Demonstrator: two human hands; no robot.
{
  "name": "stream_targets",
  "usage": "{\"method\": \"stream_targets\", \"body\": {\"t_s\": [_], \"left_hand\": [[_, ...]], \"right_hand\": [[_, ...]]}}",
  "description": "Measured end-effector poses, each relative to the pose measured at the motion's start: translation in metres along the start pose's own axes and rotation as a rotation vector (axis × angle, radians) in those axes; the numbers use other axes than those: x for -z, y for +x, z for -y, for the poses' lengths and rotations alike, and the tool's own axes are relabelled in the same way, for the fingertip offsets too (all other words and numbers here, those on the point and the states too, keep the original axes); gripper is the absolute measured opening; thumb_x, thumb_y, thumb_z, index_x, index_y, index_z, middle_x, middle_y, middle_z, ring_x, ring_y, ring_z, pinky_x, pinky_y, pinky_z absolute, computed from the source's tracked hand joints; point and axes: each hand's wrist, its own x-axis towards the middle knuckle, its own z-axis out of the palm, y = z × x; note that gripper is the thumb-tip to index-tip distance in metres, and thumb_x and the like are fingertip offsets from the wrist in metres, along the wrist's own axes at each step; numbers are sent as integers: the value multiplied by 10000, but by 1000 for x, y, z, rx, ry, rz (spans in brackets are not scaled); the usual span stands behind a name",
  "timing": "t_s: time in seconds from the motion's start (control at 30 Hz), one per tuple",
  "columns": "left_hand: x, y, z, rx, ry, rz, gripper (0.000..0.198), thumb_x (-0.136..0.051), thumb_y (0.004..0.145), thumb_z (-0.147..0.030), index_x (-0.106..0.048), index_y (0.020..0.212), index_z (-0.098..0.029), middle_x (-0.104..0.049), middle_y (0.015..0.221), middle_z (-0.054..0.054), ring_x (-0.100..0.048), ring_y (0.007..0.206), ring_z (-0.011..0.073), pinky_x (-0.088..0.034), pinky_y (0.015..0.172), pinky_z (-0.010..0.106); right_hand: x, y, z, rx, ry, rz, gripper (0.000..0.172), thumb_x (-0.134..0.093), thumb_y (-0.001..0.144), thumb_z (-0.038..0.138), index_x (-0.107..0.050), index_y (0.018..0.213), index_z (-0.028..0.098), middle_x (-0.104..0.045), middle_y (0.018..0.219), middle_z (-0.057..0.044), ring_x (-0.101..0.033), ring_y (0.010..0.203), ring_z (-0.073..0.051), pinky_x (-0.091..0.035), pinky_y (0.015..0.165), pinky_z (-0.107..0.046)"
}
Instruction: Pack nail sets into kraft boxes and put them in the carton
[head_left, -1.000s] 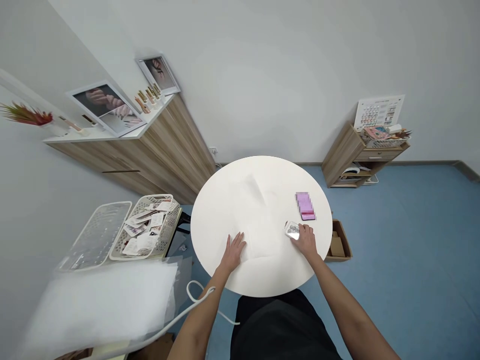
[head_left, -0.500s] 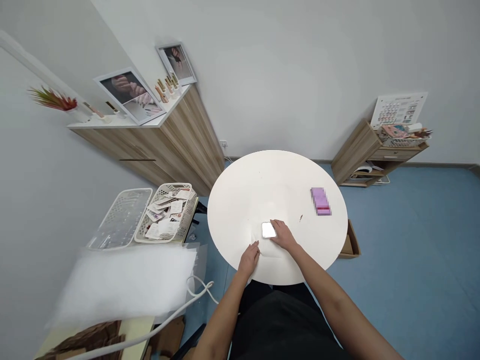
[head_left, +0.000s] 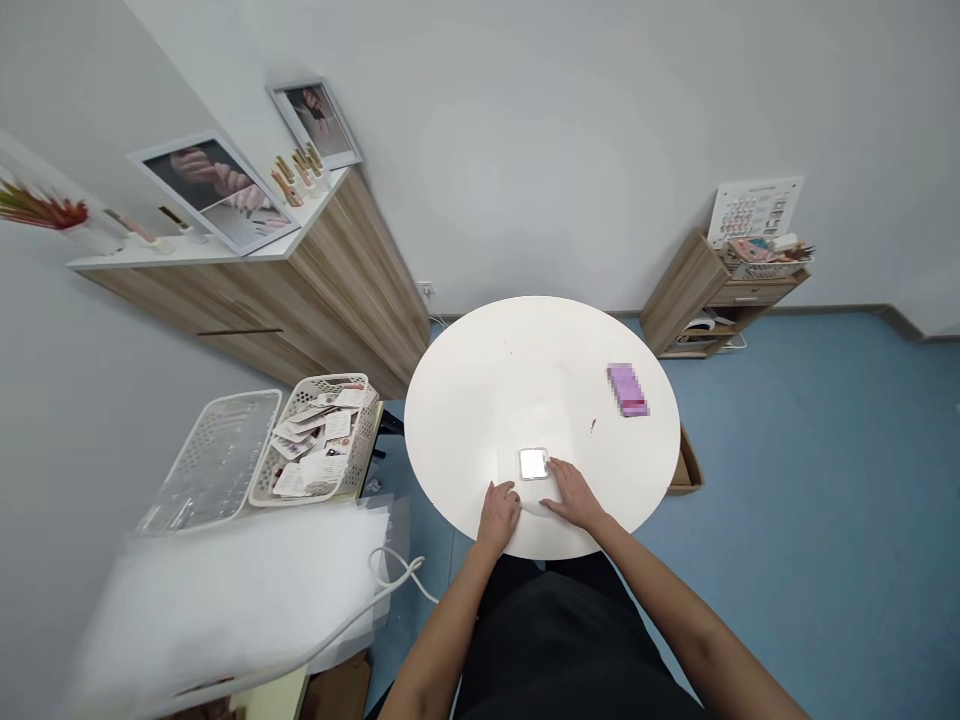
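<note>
A small square object with a bright white face and a pale rim lies flat on the round white table. Under and around it spreads a thin, see-through sheet, hard to make out against the tabletop. My left hand rests at the sheet's left edge, fingers loosely bent and down on the table. At the square's right side is my right hand, its fingertips beside the rim and the thumb spread apart toward me. Whether those fingertips touch the rim, I cannot tell.
A blurred purple item and a small dark reddish scrap lie on the table's right part. To the left are a white basket of cards, a clear-bottomed tray, white sheets and a white cable.
My right hand has loosened from the square object, its thumb now spread away nearer to me. My left hand has hardly moved. The whole view has shifted a little.
</note>
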Motion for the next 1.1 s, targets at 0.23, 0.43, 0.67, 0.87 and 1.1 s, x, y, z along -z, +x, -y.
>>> {"method": "stream_targets", "body": {"t_s": [0.23, 0.43, 0.67, 0.87, 1.1], "left_hand": [[15, 17, -3, 117, -251, -1, 235, -401, 939, -309, -625, 976, -247, -688, 1004, 25, -638, 968, 185, -452, 1029, 409], [32, 53, -2, 201, -311, -88, 238, -410, 930, -314, -636, 955, -242, -684, 996, 29, -639, 970, 197, -515, 873, 322], [19, 63, -10, 113, 36, -144, 405, -411, 910, -185, -516, 1301, -203, -540, 1336, 129, -500, 1243, 291, -362, 1069, 486], [-7, 58, -17, -178, 70, 95, 614, -384, 844, -87, -377, 1446, -208, -355, 1547, 86, -248, 1458, 254, -203, 1185, 476], [-10, 68, -7, -96, 77, 80, 595, -410, 868, -151, -350, 1457, -205, -325, 1561, 94, -244, 1459, 248, -227, 1180, 465]], "right_hand": [[-3, -27, -9, -119, 59, 75, 413, -520, 866, 272, -558, 1274, 218, -566, 1351, -123, -500, 1261, -273, -348, 1078, -520], [20, 23, -27, -406, 281, -28, 207, -472, 905, 304, -656, 963, 229, -670, 1052, -46, -630, 973, -196, -486, 842, -326], [22, 60, -39, -532, 118, 65, 163, -552, 883, 323, -662, 855, 206, -641, 941, -31, -605, 855, -158, -395, 631, -235], [18, 67, -42, -536, 99, 82, 153, -568, 877, 311, -655, 823, 196, -618, 944, -40, -586, 840, -151, -378, 624, -231], [31, 60, -28, -394, -90, -82, 311, -495, 864, 141, -603, 1154, 167, -601, 1203, -130, -543, 1114, -256, -406, 955, -410]]}}
